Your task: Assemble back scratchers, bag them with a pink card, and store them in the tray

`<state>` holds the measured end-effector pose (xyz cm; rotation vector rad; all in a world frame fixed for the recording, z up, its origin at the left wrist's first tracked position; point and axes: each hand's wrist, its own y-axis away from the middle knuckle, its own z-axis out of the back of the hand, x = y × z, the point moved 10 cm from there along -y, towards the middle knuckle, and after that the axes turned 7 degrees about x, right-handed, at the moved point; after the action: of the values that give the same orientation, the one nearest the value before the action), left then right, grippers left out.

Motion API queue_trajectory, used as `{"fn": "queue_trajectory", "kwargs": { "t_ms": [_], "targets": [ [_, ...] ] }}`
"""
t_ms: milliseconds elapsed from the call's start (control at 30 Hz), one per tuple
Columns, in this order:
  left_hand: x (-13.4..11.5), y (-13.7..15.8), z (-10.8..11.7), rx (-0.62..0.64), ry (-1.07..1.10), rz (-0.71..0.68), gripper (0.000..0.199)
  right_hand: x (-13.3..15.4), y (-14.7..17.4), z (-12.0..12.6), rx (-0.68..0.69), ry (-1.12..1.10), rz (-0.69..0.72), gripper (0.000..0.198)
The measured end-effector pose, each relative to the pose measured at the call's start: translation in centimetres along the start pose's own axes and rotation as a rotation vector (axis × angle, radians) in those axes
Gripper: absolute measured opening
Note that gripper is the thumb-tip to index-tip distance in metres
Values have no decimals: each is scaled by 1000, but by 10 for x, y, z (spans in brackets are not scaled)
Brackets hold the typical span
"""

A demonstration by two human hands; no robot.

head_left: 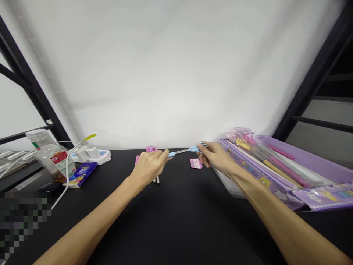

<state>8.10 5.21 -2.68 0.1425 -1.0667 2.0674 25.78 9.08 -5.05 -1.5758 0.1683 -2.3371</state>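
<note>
Between my two hands is a telescopic back scratcher (182, 151) with a light-blue handle, a thin metal rod and a light-blue claw head. The fingers of my left hand (150, 162) are wrapped round its handle end. My right hand (211, 152) pinches the claw head, thumb on top. Behind my left hand lies a pink claw head (151, 148), with a pink handle end (136, 160) beside it; my hand covers much of them. Dark-tipped ends (156, 180) stick out below that hand. A small pink card (196, 163) rests on the black table, close to my right hand.
At the right stands a purple display box (278, 149) holding several bagged back scratchers in pink, yellow and white. To the left are a plastic jar (45, 149), a purple snack packet (82, 173), a white power strip (103, 156) and a white cable (67, 173). A white wall rises behind the table.
</note>
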Motion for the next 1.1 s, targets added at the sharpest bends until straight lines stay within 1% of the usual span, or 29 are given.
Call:
{"fn": "queue_trajectory", "kwargs": {
  "t_ms": [100, 167, 233, 267, 300, 333, 367, 400, 433, 467, 500, 533, 567, 633, 733, 800, 833, 900, 1000, 1100],
  "targets": [
    [0, 1, -16, 118, 44, 49, 30, 7, 1, -4, 34, -20, 31, 42],
    [1, 1, -24, 207, 43, 88, 34, 7, 3, -7, 93, -16, -18, 43],
    [4, -1, -27, 262, 38, 140, 33, 4, 6, -8, 185, -27, -91, 43],
    [6, -2, -26, 275, 39, 161, 33, 2, 8, -5, 212, -43, -118, 44],
    [7, -3, -26, 284, 42, 175, 32, 0, 9, 4, 196, -52, -139, 46],
    [7, -4, -25, 293, 46, 180, 32, -5, 10, 19, 131, -24, -167, 47],
    [6, -4, -26, 303, 46, 180, 32, -12, 11, 38, 31, 66, -214, 47],
    [4, -4, -27, 313, 43, 174, 33, -20, 14, 59, -78, 210, -280, 46],
    [1, -3, -28, 321, 41, 163, 32, -29, 19, 77, -153, 427, -382, 42],
    [-1, -2, -29, 327, 41, 151, 32, -40, 22, 88, -156, 645, -502, 40],
    [-5, -1, -30, 334, 44, 136, 31, -53, 26, 94, -109, 803, -612, 38],
    [-8, 0, -32, 339, 52, 119, 31, -65, 28, 97, -51, 903, -697, 37],
    [-12, 1, -33, 344, 63, 101, 30, -76, 30, 97, 4, 946, -752, 37],
    [-20, 2, -34, 356, 87, 61, 30, -87, 31, 95, 44, 940, -779, 34],
    [-26, 1, -34, 357, 97, 25, 31, -86, 29, 95, 11, 908, -744, 22],
    [-26, 1, -33, 344, 91, 22, 31, -83, 28, 98, -11, 883, -719, 13],
    [-26, 1, -32, 335, 88, 24, 31, -82, 28, 99, -17, 867, -709, 12],
    [-25, 0, -31, 322, 85, 26, 31, -82, 29, 99, -16, 836, -696, 18],
    [-24, 1, -31, 318, 88, 21, 31, -91, 32, 92, 54, 767, -723, 30],
    [-25, 2, -30, 319, 87, 15, 31, -99, 35, 84, 115, 715, -763, 30]
  ]
}}
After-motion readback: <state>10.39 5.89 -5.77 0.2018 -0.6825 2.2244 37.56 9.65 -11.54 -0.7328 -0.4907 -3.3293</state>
